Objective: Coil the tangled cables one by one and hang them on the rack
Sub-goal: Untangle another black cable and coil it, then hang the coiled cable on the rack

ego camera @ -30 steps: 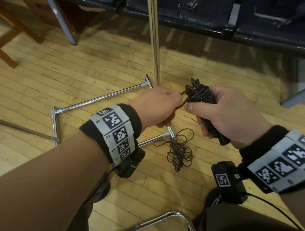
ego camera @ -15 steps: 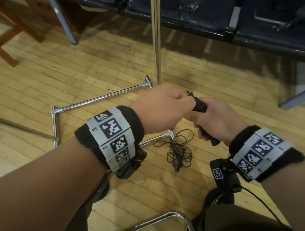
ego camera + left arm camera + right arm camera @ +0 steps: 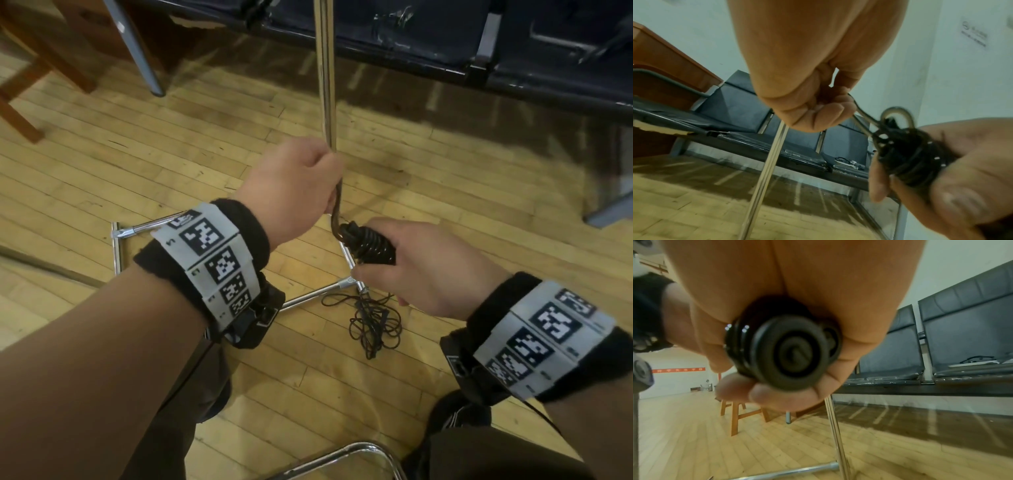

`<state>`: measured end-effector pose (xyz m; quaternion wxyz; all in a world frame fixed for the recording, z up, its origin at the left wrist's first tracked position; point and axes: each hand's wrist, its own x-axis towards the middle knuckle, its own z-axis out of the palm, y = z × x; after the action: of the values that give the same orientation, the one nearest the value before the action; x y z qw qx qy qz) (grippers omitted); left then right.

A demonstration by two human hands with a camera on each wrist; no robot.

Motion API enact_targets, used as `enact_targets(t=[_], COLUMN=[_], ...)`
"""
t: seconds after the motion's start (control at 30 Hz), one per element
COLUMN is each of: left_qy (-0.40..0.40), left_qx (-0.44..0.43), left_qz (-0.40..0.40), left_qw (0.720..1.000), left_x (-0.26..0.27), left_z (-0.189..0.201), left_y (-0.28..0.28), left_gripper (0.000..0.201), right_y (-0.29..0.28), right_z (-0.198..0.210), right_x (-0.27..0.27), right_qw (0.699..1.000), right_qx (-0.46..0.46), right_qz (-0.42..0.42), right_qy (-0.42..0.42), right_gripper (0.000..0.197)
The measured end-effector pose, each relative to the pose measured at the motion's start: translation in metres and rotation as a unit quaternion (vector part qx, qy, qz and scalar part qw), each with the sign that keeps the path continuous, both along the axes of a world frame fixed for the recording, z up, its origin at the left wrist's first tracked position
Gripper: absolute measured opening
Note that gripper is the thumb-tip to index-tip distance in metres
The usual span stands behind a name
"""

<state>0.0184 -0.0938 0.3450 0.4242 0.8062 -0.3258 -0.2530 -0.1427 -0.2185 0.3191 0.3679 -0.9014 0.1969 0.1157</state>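
Observation:
My right hand (image 3: 421, 267) grips a tightly wound black cable bundle (image 3: 371, 246), which also shows in the left wrist view (image 3: 908, 155) and end-on in the right wrist view (image 3: 785, 347). My left hand (image 3: 301, 185) pinches the bundle's free cable end (image 3: 336, 212) and holds it stretched upward from the bundle's top; a small loop (image 3: 896, 113) stands beside that end. A second thin black cable (image 3: 373, 322) lies tangled on the floor under my hands. The chrome rack's upright pole (image 3: 327, 75) rises just behind my left hand, and its base bars (image 3: 308, 296) lie on the floor.
A wooden plank floor (image 3: 137, 154) spreads all around. A row of dark padded seats (image 3: 445, 41) runs along the back. A wooden stool (image 3: 24, 85) and a grey metal leg (image 3: 144, 61) stand at the far left. A chrome chair frame (image 3: 359, 452) curves at the bottom.
My left hand has risen toward the pole, drawing the cable end taut. My right hand has dropped lower and turned, so the bundle now points up from its fist.

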Motion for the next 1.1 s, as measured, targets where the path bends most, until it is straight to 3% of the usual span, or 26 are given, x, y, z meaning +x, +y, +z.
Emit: enact_targets(t=[0.1, 0.17, 0.27, 0.43, 0.6, 0.67, 0.87, 1.1], left_qy=[-0.056, -0.048, -0.002, 0.118, 0.093, 0.098, 0.208, 0.209], left_qx=[-0.024, -0.042, -0.052, -0.052, -0.041, -0.040, -0.109, -0.114], left_qz=[-0.067, -0.061, -0.031, -0.015, -0.062, -0.070, -0.103, -0.187], left_qw=[0.996, 0.996, 0.998, 0.992, 0.993, 0.992, 0.967, 0.953], left_x=[-0.008, -0.006, -0.002, -0.002, -0.008, -0.009, -0.008, -0.010], left_z=[0.001, 0.000, -0.002, -0.009, -0.016, -0.018, -0.015, 0.002], left_y=[0.003, 0.003, -0.001, -0.007, -0.010, -0.009, -0.012, -0.001], left_gripper=[0.030, 0.029, 0.025, 0.026, 0.032, 0.034, 0.031, 0.032], right_y=[-0.004, -0.007, -0.008, -0.016, -0.019, -0.019, -0.016, 0.002], right_z=[-0.002, -0.002, -0.003, -0.011, -0.006, -0.002, 0.003, 0.025], right_x=[-0.001, -0.003, -0.007, -0.013, -0.013, -0.011, -0.007, -0.007], right_qw=[0.999, 0.998, 0.996, 0.998, 0.987, 0.978, 0.956, 0.959], right_qx=[0.031, 0.041, 0.068, 0.045, 0.115, 0.148, 0.216, 0.194], right_qz=[-0.036, -0.049, -0.050, -0.039, -0.087, -0.099, -0.129, -0.117], right_qy=[0.018, 0.014, 0.013, 0.002, -0.077, -0.113, -0.150, -0.168], right_gripper=[0.020, 0.019, 0.020, 0.041, 0.031, 0.019, 0.016, 0.007])
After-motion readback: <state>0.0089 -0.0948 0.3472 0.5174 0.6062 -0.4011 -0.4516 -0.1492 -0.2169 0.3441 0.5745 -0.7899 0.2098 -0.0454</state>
